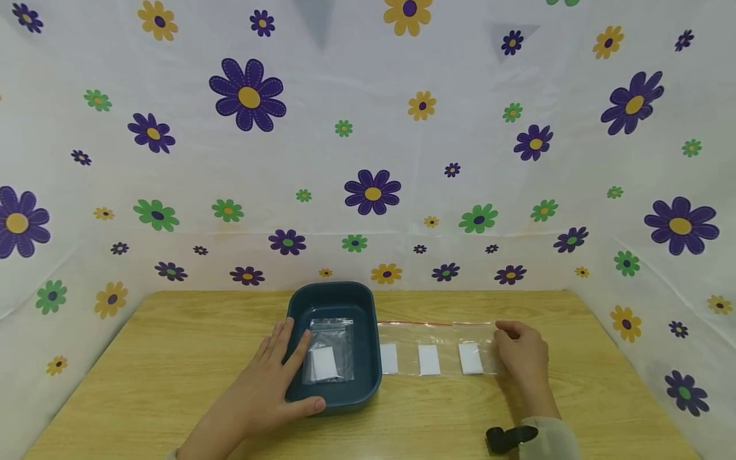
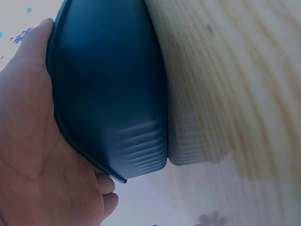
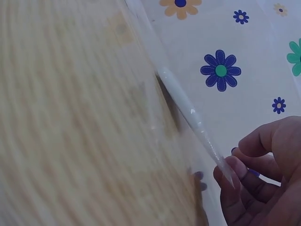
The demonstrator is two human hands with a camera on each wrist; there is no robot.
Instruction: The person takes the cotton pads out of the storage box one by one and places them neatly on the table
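Observation:
A dark blue rectangular tub (image 1: 362,390) stands on the table, with small clear zip bags (image 1: 345,338) holding white squares lying inside. My left hand (image 1: 259,383) rests against its left side, fingers spread over the rim and thumb near the front corner. In the left wrist view the palm lies along the tub wall (image 2: 108,94). Right of the tub, clear plastic zip bags (image 1: 405,332) with a red line along the top lie in a row, three white squares showing in them. My right hand (image 1: 523,354) pinches the right end of the rightmost clear bag (image 3: 188,113), which tilts up there.
The wooden table (image 1: 190,345) runs back to a white cloth (image 1: 322,160) printed with flowers, which also hangs at both sides. A black strap piece (image 1: 508,439) sits by the right sleeve (image 1: 549,439).

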